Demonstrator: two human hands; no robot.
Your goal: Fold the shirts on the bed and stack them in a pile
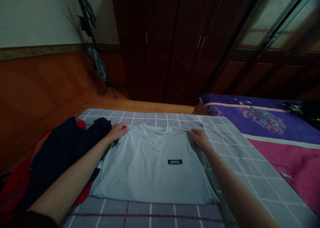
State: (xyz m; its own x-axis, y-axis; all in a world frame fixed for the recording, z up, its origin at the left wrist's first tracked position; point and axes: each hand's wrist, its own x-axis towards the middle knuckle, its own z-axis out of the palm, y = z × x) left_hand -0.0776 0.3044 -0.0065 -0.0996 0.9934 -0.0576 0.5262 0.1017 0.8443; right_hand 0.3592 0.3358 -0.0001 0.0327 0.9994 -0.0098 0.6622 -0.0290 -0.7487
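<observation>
A light grey T-shirt lies spread on the checked bed sheet, its neckline toward the far side and a small black label on the chest. Its lower part seems folded under, leaving a straight near edge. My left hand pinches the shirt at the left shoulder. At the right shoulder, my right hand grips the fabric between thumb and fingers. Both arms reach forward along the two sides of the shirt.
Dark blue and red clothes are heaped at the left. A purple and pink bed stands at the right. Behind are a dark wardrobe and a coat stand with hanging clothes. Under the shirt is a grey checked sheet.
</observation>
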